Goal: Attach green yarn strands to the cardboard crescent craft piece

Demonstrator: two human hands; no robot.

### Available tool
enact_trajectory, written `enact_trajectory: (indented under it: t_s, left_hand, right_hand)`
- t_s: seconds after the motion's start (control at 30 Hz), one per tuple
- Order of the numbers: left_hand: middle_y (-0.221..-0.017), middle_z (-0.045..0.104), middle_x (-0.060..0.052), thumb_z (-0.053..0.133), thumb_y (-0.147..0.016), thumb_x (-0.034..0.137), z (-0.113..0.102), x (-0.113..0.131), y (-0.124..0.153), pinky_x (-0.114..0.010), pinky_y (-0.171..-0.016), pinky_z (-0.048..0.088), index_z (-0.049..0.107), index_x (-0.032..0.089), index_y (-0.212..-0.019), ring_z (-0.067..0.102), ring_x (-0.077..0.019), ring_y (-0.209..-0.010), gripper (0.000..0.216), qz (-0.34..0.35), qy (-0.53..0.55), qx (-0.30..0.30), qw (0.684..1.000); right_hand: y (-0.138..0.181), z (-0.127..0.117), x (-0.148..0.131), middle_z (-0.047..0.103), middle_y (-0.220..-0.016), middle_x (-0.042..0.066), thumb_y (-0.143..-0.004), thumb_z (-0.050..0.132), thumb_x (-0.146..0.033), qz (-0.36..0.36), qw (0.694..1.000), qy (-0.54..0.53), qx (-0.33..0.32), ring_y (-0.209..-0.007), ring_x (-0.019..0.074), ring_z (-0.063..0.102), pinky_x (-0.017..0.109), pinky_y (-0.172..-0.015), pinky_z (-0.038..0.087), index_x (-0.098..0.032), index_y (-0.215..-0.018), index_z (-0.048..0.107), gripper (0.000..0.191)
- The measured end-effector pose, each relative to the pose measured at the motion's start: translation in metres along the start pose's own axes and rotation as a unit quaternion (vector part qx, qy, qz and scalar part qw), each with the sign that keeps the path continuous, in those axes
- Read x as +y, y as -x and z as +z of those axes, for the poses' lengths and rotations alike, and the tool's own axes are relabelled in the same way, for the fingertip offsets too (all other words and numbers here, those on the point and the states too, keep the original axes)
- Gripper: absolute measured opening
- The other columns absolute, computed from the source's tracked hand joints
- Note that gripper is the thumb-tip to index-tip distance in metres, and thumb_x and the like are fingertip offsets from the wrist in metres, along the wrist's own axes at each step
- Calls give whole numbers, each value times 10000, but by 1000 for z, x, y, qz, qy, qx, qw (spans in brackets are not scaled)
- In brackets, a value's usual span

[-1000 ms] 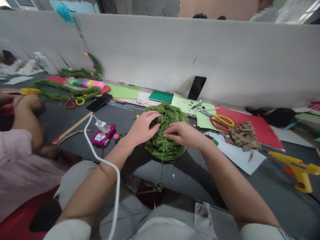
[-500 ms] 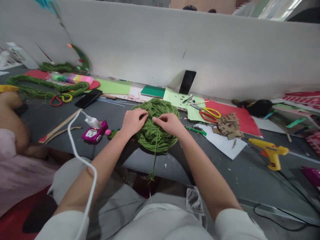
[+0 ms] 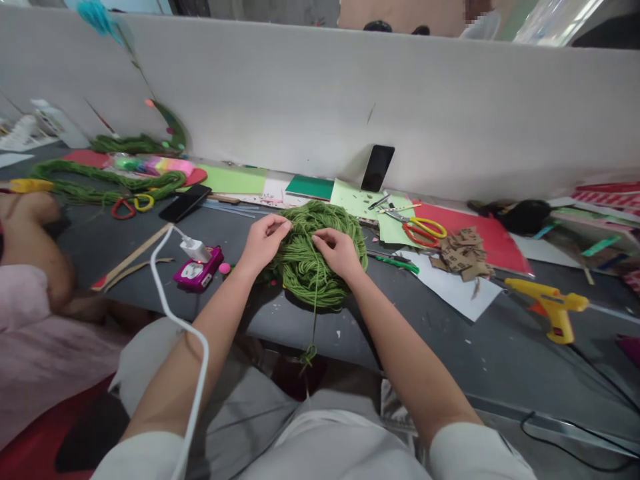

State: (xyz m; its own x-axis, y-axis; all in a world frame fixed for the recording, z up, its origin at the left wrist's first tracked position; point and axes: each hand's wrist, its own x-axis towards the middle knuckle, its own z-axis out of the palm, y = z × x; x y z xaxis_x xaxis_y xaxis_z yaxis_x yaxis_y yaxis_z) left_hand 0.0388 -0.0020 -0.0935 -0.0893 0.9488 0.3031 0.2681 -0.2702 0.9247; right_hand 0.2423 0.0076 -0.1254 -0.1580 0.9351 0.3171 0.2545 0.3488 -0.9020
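Note:
A loose heap of green yarn (image 3: 320,273) lies on the dark table in front of me. My left hand (image 3: 265,241) is at the heap's upper left, thumb and fingertips pinched together over the strands. On top of the heap, my right hand (image 3: 337,250) has its thumb and forefinger closed on the yarn. Strands run down from between the hands, and a knotted end hangs over the table's front edge. Fine threads at the fingertips are too small to follow.
Left are a purple power box (image 3: 199,268) with a white charger (image 3: 195,249) and a phone (image 3: 185,203). Right are scissors (image 3: 424,230), cardboard scraps (image 3: 465,253) and a yellow glue gun (image 3: 553,303). Another person's arm (image 3: 30,240) rests at far left. A white cable crosses my left forearm.
My left hand has drawn slightly away from the right one, leaving a wider gap between them. The whole view has shifted a little; the heap stays in place.

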Motion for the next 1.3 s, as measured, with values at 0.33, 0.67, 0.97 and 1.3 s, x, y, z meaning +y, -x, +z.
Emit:
enact_trajectory:
  t_s: [0.33,0.67,0.97,1.3]
  left_hand:
    - [-844,710,-30,628,-882,366,-2,-3,7,-315,-769,502,674,189,-856,632,-189,-795,185,54,-77,-55,994]
    - [-1004,715,-65,626,-908,333,-3,0,18,-374,-937,491,761,197,-867,664,-207,-955,196,183,-185,-109,959]
    - [-1297,639,-96,635,-890,327,-19,9,20,-463,-1059,449,821,258,-1026,621,-272,-1214,241,221,-295,-201,907]
    - [-1019,741,-57,599,-908,255,-26,22,14,-419,-1001,474,763,213,-842,657,-234,-1029,181,222,-284,-20,933]
  right_hand:
    - [-8,3,-14,700,-766,37,-817,716,-458,-10,999,30,-16,-685,173,596,316,-674,473,-179,-871,736,286]
    - [-9,4,-14,608,-662,-20,-809,678,-395,-9,1000,-5,-3,-580,136,499,299,-616,427,-182,-970,688,268]
    - [-12,1,-4,687,-802,41,-744,705,-379,14,998,25,-54,-704,172,592,331,-712,489,-146,-994,745,344]
    - [-10,2,-3,694,-795,36,-710,666,-309,40,998,-3,-55,-684,157,593,308,-692,504,-138,-954,748,309]
